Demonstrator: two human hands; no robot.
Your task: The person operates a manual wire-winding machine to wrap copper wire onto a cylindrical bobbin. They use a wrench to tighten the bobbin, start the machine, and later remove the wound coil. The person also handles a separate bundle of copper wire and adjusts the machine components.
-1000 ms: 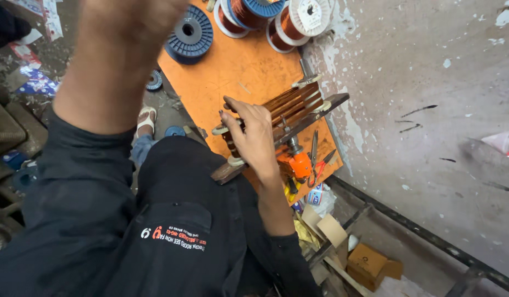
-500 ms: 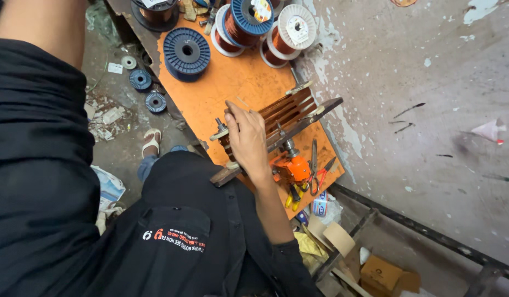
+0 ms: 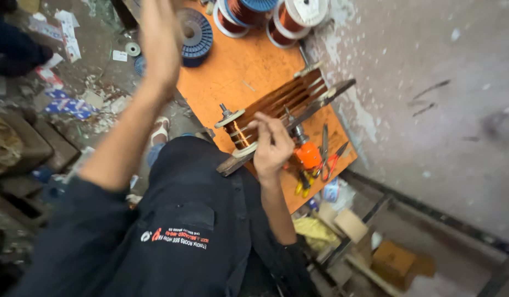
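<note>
Orange table (image 3: 249, 66): right hand (image 3: 271, 148) fingers curled, gripping the copper coil winder (image 3: 276, 113); left hand (image 3: 161, 49), raised, blurred, grip indiscernible.

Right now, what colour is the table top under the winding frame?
Orange, seen in the head view: the table top under the winding frame.

**A worn workshop corner**

A rough grey plaster wall (image 3: 430, 93), patched with white and scratched dark in places, fills the right side. An orange wooden worktable (image 3: 249, 66) stands against it. Left of the table, the dirty concrete floor (image 3: 100, 71) is strewn with torn paper scraps (image 3: 64, 33). Below the table's near end lie brown cardboard boxes (image 3: 397, 258) and a crumpled yellow cloth (image 3: 315, 231). The light is dim and even.
</note>
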